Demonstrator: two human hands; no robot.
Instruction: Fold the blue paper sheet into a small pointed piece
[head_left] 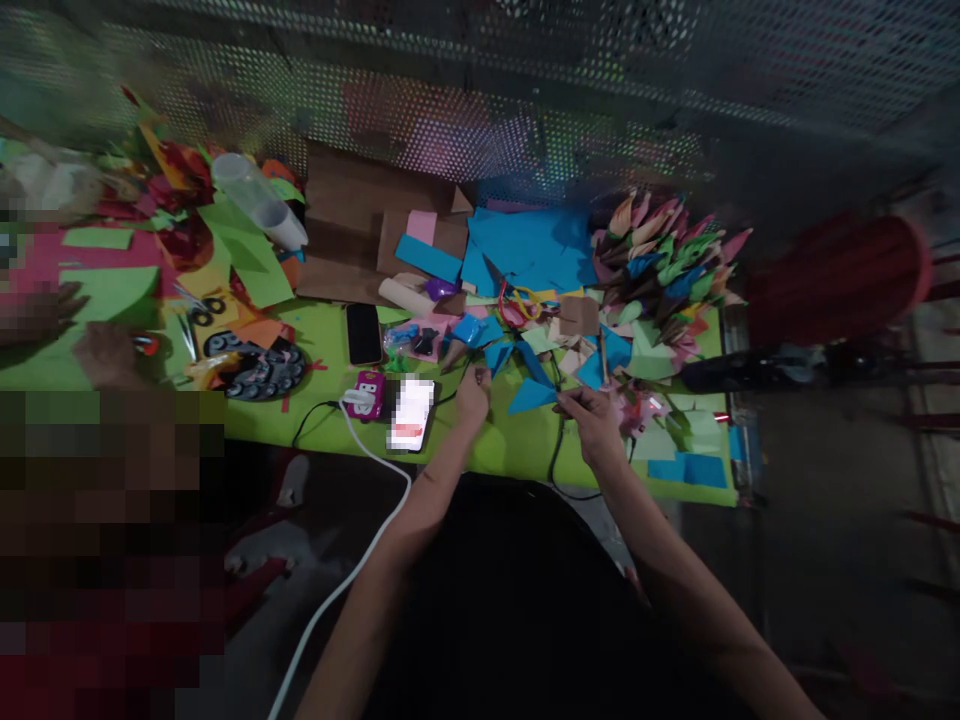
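Observation:
My left hand [472,392] rests on the green table [330,335] beside a lit phone [412,413], fingers curled near small blue folded papers [495,352]. What it grips, if anything, is too small to tell. My right hand [592,412] is closed, pinching something thin and dark next to a blue paper triangle [531,397]. A black cable [556,450] runs down from there over the table's edge.
Blue paper sheets [532,245] and a pile of folded paper cones [660,260] lie behind. A dark phone [364,333], scissors [517,305], a pink charger [367,393] with white cable, a clear cup [259,198] and another person's hand [105,350] at left.

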